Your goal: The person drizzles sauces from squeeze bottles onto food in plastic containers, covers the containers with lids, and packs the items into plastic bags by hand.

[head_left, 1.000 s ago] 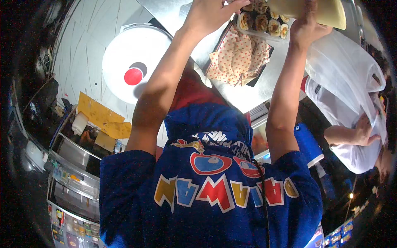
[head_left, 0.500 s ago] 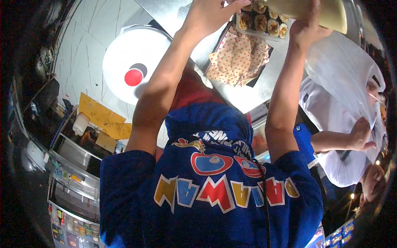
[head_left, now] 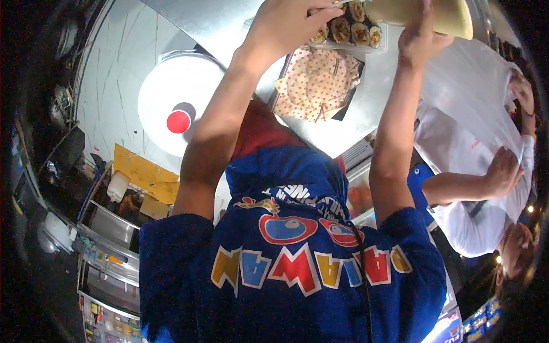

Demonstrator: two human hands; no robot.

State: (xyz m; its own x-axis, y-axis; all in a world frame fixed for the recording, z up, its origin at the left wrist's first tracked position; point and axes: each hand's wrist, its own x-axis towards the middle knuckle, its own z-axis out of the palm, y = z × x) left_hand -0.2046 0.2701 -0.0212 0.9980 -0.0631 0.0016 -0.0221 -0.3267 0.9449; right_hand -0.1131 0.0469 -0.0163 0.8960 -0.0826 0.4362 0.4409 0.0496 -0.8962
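At the top, a clear plastic tray (head_left: 374, 44) holds several sliced sushi rolls (head_left: 359, 33). My left hand (head_left: 294, 26) reaches over the tray's left side, its fingers closed in a pinch; a thin pale edge shows at the fingertips, too small to name. In my right hand (head_left: 418, 41) is a pale yellow bottle-like container (head_left: 452, 17), tilted over the rolls' right side; its far end is cut off by the frame. Nearer my body lies crumpled red-dotted paper (head_left: 317, 80) in a dark tray, on the metal counter (head_left: 334, 137).
Left of my arm stands a round white surface (head_left: 157, 86) bearing a red-topped cup (head_left: 178, 121). At right, a person in white (head_left: 463, 223) is beside a translucent plastic sheet (head_left: 463, 97); another person's hand (head_left: 504, 171) is near it. Shelves with goods (head_left: 111, 263) stand lower left.
The sushi tray and dotted paper sit slightly further left and up in the view. My left hand has shifted a little left. Another person's arm now shows raised at the right.
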